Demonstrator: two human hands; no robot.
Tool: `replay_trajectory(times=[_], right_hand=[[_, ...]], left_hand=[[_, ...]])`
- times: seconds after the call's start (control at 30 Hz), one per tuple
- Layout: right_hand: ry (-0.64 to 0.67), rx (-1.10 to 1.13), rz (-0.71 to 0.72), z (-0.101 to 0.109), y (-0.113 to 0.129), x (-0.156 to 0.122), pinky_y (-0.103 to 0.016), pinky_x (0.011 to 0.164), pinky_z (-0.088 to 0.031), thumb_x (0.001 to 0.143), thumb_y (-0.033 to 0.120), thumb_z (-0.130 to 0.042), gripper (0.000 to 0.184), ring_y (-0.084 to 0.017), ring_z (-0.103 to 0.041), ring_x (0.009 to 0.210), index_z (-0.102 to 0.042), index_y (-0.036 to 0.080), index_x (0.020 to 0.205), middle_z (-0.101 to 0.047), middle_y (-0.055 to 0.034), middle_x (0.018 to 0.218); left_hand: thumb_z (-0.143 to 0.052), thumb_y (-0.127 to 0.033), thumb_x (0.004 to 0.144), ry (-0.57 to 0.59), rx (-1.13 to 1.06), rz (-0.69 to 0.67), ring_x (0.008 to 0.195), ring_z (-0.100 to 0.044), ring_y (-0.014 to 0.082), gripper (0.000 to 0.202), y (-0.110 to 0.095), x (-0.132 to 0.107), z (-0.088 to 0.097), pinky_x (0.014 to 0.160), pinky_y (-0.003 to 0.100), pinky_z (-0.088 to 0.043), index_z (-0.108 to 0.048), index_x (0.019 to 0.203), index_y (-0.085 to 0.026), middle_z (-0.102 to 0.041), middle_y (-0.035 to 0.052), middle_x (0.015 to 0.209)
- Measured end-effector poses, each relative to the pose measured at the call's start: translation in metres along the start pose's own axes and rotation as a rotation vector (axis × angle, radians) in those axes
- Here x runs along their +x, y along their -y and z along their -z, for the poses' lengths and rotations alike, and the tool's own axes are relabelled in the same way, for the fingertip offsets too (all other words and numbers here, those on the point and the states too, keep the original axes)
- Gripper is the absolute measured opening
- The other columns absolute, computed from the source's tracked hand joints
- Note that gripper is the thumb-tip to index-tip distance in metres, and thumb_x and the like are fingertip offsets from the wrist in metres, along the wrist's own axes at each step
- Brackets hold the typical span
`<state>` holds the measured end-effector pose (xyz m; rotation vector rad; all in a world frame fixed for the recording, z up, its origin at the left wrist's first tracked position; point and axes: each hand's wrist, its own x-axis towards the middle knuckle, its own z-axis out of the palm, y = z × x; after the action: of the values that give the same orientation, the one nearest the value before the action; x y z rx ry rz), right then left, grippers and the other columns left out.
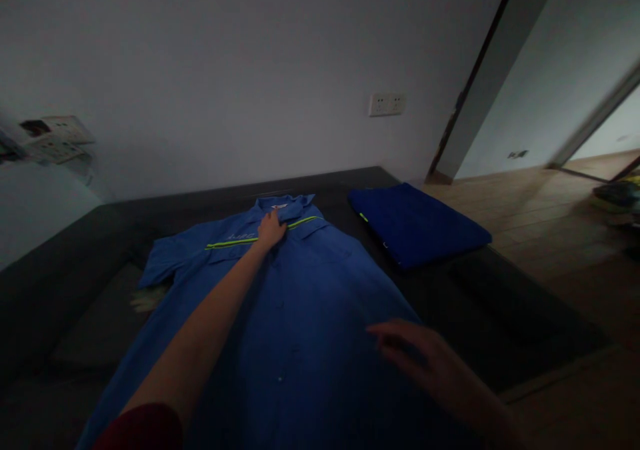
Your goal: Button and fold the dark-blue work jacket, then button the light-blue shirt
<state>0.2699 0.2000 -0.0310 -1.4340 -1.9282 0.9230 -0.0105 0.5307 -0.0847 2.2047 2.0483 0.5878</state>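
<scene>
A blue short-sleeved work shirt (pixel 300 303) with a yellow-green stripe across the chest lies spread flat, front up, on a dark surface (pixel 500 290). My left hand (pixel 271 229) reaches far forward and presses flat on the shirt just below the collar, fingers together and extended. My right hand (pixel 425 360) hovers over the shirt's lower right side, fingers loosely spread, holding nothing; it looks slightly blurred.
A folded dark blue garment (pixel 420 222) lies on the dark surface to the right of the shirt. A white wall with a socket plate (pixel 387 104) stands behind. Wooden floor (pixel 550 210) and a doorway are to the right. Boxes (pixel 55 137) sit at far left.
</scene>
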Motion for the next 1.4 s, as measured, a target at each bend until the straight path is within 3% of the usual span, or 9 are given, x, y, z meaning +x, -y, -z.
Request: replay_trajectory(times=[0.1,0.17,0.3,0.53,0.63,0.77,0.9,1.1,1.4], right_hand=[[-0.242,-0.166,-0.137,0.027,-0.033,0.002,-0.033,0.084,-0.049,0.089,0.035,-0.046,0.030,-0.020,-0.064,0.092,-0.063,0.024,0.111,-0.068,-0.0062,0.104],[-0.308,-0.269,-0.240,0.033,-0.054,-0.004,-0.034,0.081,-0.049,0.087,0.038,-0.047,0.028,-0.022,-0.065,0.089,-0.066,0.023,0.100,-0.069,-0.0068,0.100],[-0.156,-0.344,-0.430,0.024,-0.069,-0.027,-0.030,0.064,-0.049,0.087,0.050,-0.043,0.037,-0.020,-0.066,0.067,-0.065,0.023,0.074,-0.070,-0.0041,0.074],[-0.119,-0.242,-0.415,0.005,-0.058,-0.056,-0.030,0.062,-0.048,0.081,0.049,-0.056,0.026,-0.021,-0.065,0.069,-0.061,0.023,0.080,-0.068,-0.0029,0.076],[-0.083,-0.113,-0.426,0.011,-0.060,-0.069,-0.027,0.057,-0.049,0.079,0.042,-0.059,0.025,-0.018,-0.063,0.064,-0.061,0.023,0.095,-0.066,-0.0008,0.072],[-0.042,-0.011,-0.409,0.016,-0.059,-0.089,-0.026,0.058,-0.053,0.071,0.033,-0.066,0.076,-0.017,-0.065,0.069,-0.036,0.027,0.141,-0.069,-0.0051,0.098],[-0.009,-0.071,-0.276,0.012,-0.049,-0.100,-0.033,0.071,-0.056,0.069,0.029,-0.068,0.067,-0.022,-0.066,0.085,-0.050,0.032,0.133,-0.062,-0.0095,0.121],[-0.231,-0.106,-0.267,-0.011,-0.054,-0.097,-0.035,0.079,-0.054,0.070,0.021,-0.050,0.051,-0.024,-0.062,0.101,-0.060,0.026,0.121,-0.063,-0.0090,0.117],[-0.521,-0.192,-0.271,-0.032,-0.062,-0.095,-0.036,0.077,-0.053,0.074,0.026,-0.050,0.048,-0.025,-0.064,0.096,-0.056,0.024,0.121,-0.064,-0.0093,0.113]], left_hand=[[-0.051,-0.027,0.084,-0.165,0.026,-0.162,0.124,-0.042,0.0326,0.059,-0.017,-0.027,0.013,0.097,0.047,-0.039,-0.034,0.140,-0.020,-0.043,0.0154,0.136],[-0.048,-0.025,0.086,-0.155,0.001,-0.353,0.124,-0.040,0.0299,0.049,-0.028,-0.054,0.022,0.099,0.046,-0.038,-0.042,0.134,-0.022,-0.044,0.0122,0.135],[-0.047,-0.030,0.090,0.118,-0.084,-0.738,0.126,-0.038,0.0257,0.035,-0.047,-0.129,0.036,0.105,0.046,-0.032,-0.052,0.124,-0.026,-0.045,0.0075,0.137],[-0.058,-0.039,0.084,0.630,-0.235,-1.204,0.122,-0.045,0.0262,0.049,-0.041,-0.251,0.084,0.106,0.048,-0.031,-0.045,0.129,-0.024,-0.050,0.0113,0.133],[-0.066,-0.042,0.077,0.762,-0.242,-1.214,0.120,-0.046,0.0282,0.063,-0.029,-0.277,0.100,0.103,0.048,-0.034,-0.042,0.132,-0.025,-0.051,0.0103,0.132],[-0.071,-0.035,0.071,0.840,-0.241,-1.180,0.126,-0.039,0.0287,0.080,-0.023,-0.291,0.109,0.104,0.047,-0.034,-0.032,0.140,-0.030,-0.043,0.0086,0.140],[-0.070,-0.032,0.070,0.841,-0.250,-1.167,0.129,-0.037,0.0290,0.083,-0.027,-0.297,0.112,0.106,0.048,-0.031,-0.029,0.142,-0.030,-0.039,0.0077,0.144],[-0.066,-0.037,0.076,0.769,-0.207,-1.058,0.127,-0.038,0.0300,0.075,-0.029,-0.320,0.104,0.108,0.053,-0.025,-0.030,0.140,-0.026,-0.043,0.0103,0.140],[-0.059,-0.021,0.079,0.541,-0.127,-0.935,0.098,-0.053,0.0231,0.025,-0.034,-0.337,0.092,0.090,0.040,-0.042,-0.052,0.102,-0.018,-0.057,0.0075,0.104]])
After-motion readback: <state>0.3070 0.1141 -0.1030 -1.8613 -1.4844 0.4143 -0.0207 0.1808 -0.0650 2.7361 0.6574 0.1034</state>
